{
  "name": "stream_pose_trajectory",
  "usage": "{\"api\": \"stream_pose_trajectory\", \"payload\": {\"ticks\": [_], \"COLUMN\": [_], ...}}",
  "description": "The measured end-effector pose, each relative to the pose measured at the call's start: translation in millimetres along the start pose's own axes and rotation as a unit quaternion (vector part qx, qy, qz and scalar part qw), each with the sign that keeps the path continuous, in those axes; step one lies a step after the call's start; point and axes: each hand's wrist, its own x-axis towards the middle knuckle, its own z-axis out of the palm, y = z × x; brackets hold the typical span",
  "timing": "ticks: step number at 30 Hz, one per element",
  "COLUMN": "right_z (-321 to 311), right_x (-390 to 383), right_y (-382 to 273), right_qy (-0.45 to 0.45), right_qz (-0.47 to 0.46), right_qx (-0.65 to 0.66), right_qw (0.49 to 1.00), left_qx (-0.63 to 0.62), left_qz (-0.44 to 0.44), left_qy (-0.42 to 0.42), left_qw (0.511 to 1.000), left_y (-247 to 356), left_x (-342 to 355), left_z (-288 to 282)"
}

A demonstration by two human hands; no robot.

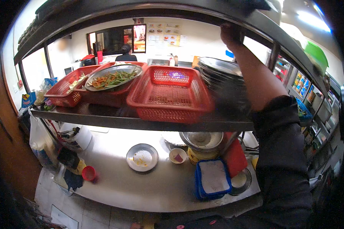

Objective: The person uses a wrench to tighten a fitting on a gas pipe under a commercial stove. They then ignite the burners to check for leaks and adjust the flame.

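My right arm reaches up past the middle shelf (160,123), and my right hand (231,36) is at the underside of the upper shelf (141,12). Its fingers are hidden there, so what they touch or hold cannot be made out. Below the hand stands a stack of metal plates (219,66). Beside it sits a red plastic basket (168,89) with nothing seen in it. Farther left, a metal plate of cut green and orange vegetables (114,78) rests tilted on another red basket. A sliver of what looks like my left hand (137,226) shows at the lower edge, fingers hidden.
On the steel counter (114,183) are a metal plate with yellow residue (142,157), a paper cup (177,155), a blue basket (213,179) and a red cup (89,173). A person (126,53) is beyond the shelves. A shelf post (273,55) stands right of my arm.
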Motion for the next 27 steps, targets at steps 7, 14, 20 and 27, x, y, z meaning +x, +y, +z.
{"api": "stream_pose_trajectory", "payload": {"ticks": [7, 14, 20, 27], "right_z": [31.5, 26.8, 34.0, 39.4], "right_x": [30.8, 34.1, 36.8, 44.1], "right_y": [-39.3, -35.5, -39.3, -29.7], "right_qy": [0.071, 0.115, 0.077, 0.143], "right_qz": [0.066, 0.006, 0.023, -0.007], "right_qx": [0.215, 0.173, 0.171, 0.139], "right_qw": [0.972, 0.978, 0.982, 0.980], "left_qx": [-0.029, -0.048, -0.067, -0.067], "left_qz": [-0.025, -0.061, -0.085, -0.095], "left_qy": [0.037, 0.072, 0.085, 0.098], "left_qw": [0.999, 0.994, 0.991, 0.988], "left_y": [7.0, 10.8, 9.7, 0.5], "left_x": [14.5, 6.2, -7.4, -25.0], "left_z": [-26.6, -38.9, -21.3, 5.1]}}
